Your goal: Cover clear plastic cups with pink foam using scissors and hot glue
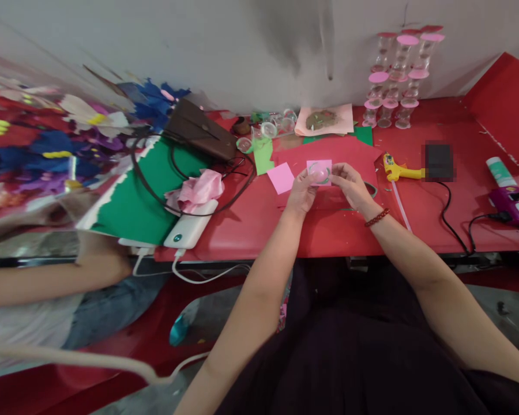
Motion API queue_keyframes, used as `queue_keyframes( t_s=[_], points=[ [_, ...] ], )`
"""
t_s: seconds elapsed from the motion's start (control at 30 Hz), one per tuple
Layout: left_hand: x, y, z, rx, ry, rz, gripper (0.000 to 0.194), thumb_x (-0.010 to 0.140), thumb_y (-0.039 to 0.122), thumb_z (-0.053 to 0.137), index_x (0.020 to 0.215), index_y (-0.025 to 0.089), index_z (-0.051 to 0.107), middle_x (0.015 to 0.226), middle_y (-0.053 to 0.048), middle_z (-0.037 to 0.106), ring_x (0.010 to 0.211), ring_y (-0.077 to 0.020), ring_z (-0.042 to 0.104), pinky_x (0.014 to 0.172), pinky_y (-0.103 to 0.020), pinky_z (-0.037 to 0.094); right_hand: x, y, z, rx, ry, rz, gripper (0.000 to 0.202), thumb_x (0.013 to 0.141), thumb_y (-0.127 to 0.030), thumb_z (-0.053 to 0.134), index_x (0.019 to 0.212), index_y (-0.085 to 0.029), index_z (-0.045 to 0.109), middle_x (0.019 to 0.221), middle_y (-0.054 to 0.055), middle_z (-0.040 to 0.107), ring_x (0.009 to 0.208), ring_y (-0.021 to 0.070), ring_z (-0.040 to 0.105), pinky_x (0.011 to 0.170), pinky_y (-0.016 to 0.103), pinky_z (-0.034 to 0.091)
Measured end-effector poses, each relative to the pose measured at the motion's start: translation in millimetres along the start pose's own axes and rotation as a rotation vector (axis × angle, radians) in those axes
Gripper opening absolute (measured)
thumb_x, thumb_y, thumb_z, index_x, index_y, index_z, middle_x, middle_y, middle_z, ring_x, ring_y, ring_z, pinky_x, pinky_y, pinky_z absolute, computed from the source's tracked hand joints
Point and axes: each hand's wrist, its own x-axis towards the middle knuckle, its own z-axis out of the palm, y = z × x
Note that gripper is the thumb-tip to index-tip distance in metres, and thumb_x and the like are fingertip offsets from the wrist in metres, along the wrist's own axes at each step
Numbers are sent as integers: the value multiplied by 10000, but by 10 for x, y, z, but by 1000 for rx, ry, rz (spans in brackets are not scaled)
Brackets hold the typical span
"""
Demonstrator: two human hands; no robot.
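Observation:
My left hand [301,193] pinches the left side of a pink paper square [312,165] with a clear round plastic piece [319,173] on its face. The fingertips of my right hand [349,181] close on the right edge of the same square. Both hands hold it just above the red table, close together. A second pink square [281,177] lies left of my left hand. Partly hidden behind my right wrist is a dark green loop [371,189], whose kind I cannot make out. Under the hands lies red sheet material [346,151].
Stacked clear hourglass shapes with pink discs [389,75] stand at the back right. A yellow glue gun [400,170] lies right of my hands, near a purple power strip [514,204]. Leftward are a power bank [190,227], a brown case [201,129] and another person's arm [52,282].

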Motion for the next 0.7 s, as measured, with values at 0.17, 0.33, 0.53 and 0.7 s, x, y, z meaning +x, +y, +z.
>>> queue_keyframes(
  t_s=[0.17, 0.33, 0.53, 0.7],
  points=[
    [-17, 5, 24, -33, -26, -31, 462, 640, 384, 960, 1026, 253, 743, 1052, -24, 813, 1162, -230, 747, 1027, -342, 538, 18, 10, -16, 75, 52, 4, 439, 702, -607, 855, 892, -280, 632, 931, 0, 684, 905, 183, 651, 901, 349, 570],
    [-13, -14, 14, -17, -11, -8, 486, 595, 408, 982, 988, 244, 749, 993, -21, 814, 1138, -233, 758, 1030, -343, 543, 30, 16, -28, 52, 50, 41, 470, 776, -714, 741, 860, -276, 593, 884, 14, 673, 890, 187, 668, 884, 356, 576],
    [-7, -25, 6, -16, -23, 9, 445, 633, 401, 978, 989, 254, 756, 1014, -20, 823, 1159, -228, 757, 1032, -334, 553, 29, 17, -25, 105, 42, 11, 439, 749, -661, 820, 838, -270, 641, 838, -3, 669, 830, 172, 653, 845, 340, 572],
    [-2, -34, -4, -2, -50, 2, 480, 579, 420, 1006, 962, 231, 788, 978, -31, 836, 1092, -236, 778, 997, -336, 571, 0, -23, -3, 219, 51, 52, 380, 703, -548, 888, 792, -252, 667, 795, -28, 659, 777, 139, 629, 808, 291, 561]
  ],
)
